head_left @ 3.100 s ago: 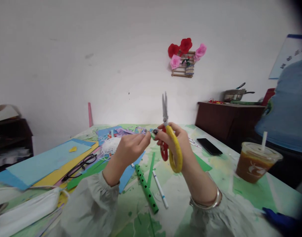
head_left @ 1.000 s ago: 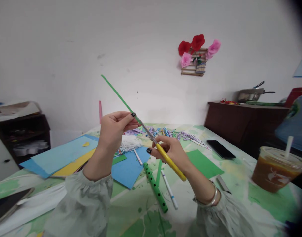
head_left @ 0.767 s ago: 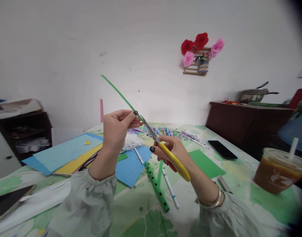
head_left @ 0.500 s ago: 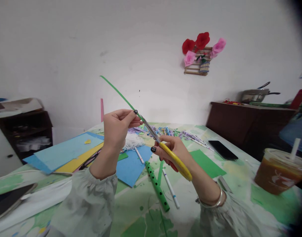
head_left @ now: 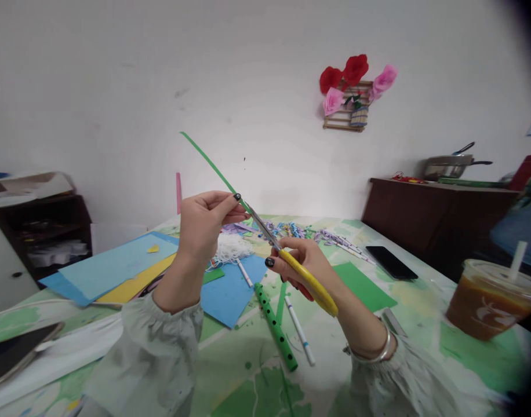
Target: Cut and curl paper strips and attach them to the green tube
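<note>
My left hand (head_left: 204,223) pinches a narrow green paper strip (head_left: 207,160) between thumb and fingers; its long end rises up and to the left. My right hand (head_left: 306,266) grips scissors with yellow handles (head_left: 309,282), and their blades touch the strip's lower end just beside my left fingertips. Below the hands, a green paper tube with black dots (head_left: 276,329) lies on the table, with a green strip and a white pen (head_left: 299,331) to its right.
Blue sheets (head_left: 113,263), white string (head_left: 231,249) and curled paper pieces (head_left: 291,230) lie behind and left. On the right are a green sheet (head_left: 363,288), a phone (head_left: 391,262) and a drink cup (head_left: 487,301). Another phone (head_left: 22,350) lies front left.
My left hand has shifted very slightly left, and the strip's free end has swung a little to the right. My right hand and the scissors look nearly the same.
</note>
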Motion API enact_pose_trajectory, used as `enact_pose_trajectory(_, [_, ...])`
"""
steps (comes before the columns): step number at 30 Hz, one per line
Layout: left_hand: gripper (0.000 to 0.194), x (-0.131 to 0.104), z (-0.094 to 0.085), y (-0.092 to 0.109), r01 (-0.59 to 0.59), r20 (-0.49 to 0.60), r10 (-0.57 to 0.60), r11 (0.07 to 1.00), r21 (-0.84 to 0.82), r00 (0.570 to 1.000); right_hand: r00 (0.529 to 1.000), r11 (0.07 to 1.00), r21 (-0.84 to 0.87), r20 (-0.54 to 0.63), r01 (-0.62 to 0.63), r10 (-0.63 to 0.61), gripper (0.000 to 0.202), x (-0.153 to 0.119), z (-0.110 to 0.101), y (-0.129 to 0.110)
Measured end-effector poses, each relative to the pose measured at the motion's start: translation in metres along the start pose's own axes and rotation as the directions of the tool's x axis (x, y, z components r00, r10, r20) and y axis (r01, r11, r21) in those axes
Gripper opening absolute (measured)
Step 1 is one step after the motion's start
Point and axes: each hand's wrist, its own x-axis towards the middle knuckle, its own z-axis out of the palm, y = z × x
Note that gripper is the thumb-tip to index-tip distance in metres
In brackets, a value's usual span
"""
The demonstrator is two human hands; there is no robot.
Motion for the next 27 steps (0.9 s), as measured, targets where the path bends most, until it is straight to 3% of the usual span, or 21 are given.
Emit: enact_pose_trajectory(27, [0.013, 0.0005, -0.0012, -0.0008, -0.011, 0.007, 0.011, 1.0, 0.0, 1.0, 0.998, 0.998, -0.037, -0.036, 0.058, -0.059, 0.033, 0.0029, 0.0026, 0.007])
